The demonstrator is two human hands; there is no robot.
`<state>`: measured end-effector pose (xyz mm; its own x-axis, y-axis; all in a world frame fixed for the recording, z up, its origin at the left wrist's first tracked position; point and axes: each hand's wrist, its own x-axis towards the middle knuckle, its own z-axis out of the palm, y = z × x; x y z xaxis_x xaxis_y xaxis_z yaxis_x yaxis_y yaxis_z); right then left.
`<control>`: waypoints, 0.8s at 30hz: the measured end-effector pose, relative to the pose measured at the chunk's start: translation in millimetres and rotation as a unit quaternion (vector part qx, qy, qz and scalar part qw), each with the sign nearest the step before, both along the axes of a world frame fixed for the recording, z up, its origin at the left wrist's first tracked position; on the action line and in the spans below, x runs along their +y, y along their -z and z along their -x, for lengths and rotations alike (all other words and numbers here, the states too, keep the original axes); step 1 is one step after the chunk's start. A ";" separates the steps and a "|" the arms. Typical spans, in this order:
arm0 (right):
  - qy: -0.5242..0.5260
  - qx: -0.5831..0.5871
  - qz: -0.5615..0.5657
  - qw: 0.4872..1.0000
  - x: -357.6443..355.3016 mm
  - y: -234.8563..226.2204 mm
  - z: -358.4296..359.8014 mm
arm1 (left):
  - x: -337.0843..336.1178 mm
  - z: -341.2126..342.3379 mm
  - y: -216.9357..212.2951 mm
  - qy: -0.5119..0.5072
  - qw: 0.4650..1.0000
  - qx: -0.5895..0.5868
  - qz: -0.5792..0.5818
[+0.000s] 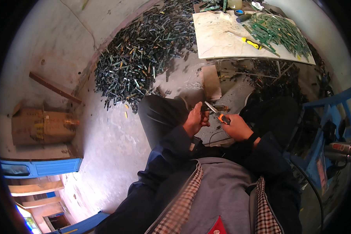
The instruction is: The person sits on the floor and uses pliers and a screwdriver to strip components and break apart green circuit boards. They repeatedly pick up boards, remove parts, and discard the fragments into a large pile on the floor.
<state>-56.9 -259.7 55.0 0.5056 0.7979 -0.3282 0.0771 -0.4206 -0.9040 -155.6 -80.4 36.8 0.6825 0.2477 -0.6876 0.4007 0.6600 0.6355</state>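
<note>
Above my lap, my left hand [197,121] is closed on one end of a narrow dark strip [223,108], which sticks out to the right and looks like a small circuit board. My right hand [238,126] grips an orange-and-black-handled tool [224,118] with a metal shaft. That shaft slants up and left, its tip close to the left fingers and the strip. Whether tip and strip touch, I cannot tell. A thin dark cord [218,133] loops below the hands; where it ends is hidden.
A big heap of dark strips [144,62] covers the floor ahead left. A pale board [212,43] ahead right bears a yellow screwdriver [251,43] and a green strip pile [282,33]. Brown cardboard [211,82] lies beyond my hands. A blue frame [316,140] stands right, a carton [43,125] left.
</note>
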 end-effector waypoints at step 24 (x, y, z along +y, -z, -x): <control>0.140 0.111 -0.271 0.946 16.6 -38.5 -17.4 | 2.7 5.1 -4.2 0.083 0.988 -0.116 0.051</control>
